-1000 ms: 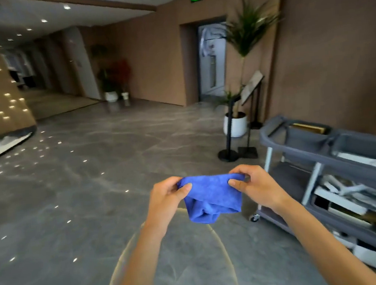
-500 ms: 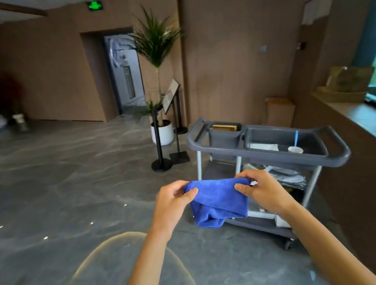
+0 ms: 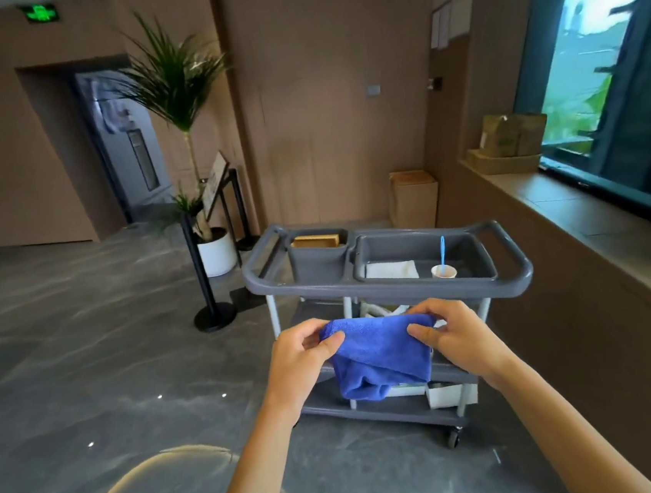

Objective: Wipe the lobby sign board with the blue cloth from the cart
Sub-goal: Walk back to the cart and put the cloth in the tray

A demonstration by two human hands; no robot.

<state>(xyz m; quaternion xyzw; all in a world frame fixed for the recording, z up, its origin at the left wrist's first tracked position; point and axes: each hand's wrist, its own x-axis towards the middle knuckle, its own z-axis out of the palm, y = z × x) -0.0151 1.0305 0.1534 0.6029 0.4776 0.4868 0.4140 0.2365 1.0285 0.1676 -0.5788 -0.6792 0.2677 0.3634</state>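
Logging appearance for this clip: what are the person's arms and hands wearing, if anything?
Nothing shows. The left hand and right hand are bare, with no gloves, rings, watch or wristband visible. Both forearms are uncovered right down to the bottom edge of the picture, so no sleeve is in view; any clothing higher up is out of frame.

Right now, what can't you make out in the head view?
- Sign board face: angled away, text unreadable.
- Cart lower shelves: hidden by the blue cloth, left hand and right hand.
- Cup contents: too small.
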